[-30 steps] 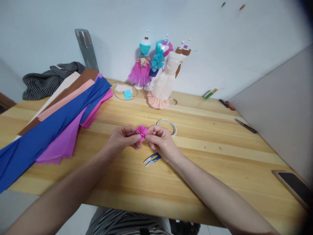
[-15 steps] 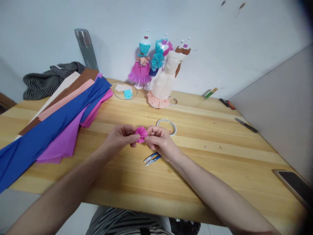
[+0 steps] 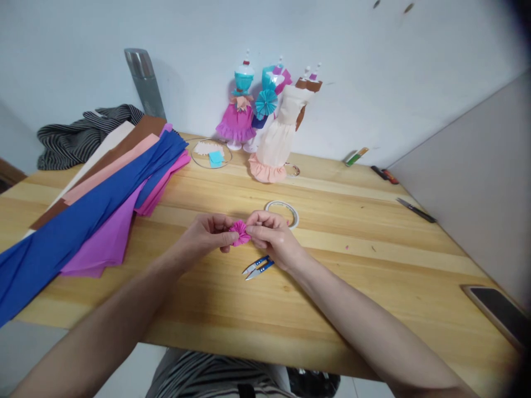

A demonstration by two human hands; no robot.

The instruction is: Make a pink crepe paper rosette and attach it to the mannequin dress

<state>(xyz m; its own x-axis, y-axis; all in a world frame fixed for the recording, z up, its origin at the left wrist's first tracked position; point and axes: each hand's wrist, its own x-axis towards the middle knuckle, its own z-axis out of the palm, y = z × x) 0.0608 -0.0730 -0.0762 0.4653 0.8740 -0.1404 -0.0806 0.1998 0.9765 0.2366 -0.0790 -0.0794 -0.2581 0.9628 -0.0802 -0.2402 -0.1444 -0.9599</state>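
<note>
A small pink pleated paper rosette [image 3: 240, 234] is held between both hands above the wooden table [image 3: 332, 309]. My left hand [image 3: 211, 233] pinches its left side, thumb in front and fingers behind. On the opposite edge, the thumb and forefinger of my right hand [image 3: 271, 235] are closed. Just below the right hand lie blue-handled thread snips [image 3: 257, 268], their handle end partly hidden. A roll of white tape [image 3: 286, 204] rests flat behind the right hand.
Folded crepe paper sheets [image 3: 99, 204] cover the table's left side. Small dress forms in paper dresses [image 3: 277, 130] stand at the back wall, near a wire ring [image 3: 193, 163]. A grey bottle [image 3: 147, 88] is back left; a knife [image 3: 416, 210] and phone [image 3: 498, 312] lie right.
The rosette has turned a little between my fingers, and its pleats now show spread all around. Both hands stay in nearly the same place.
</note>
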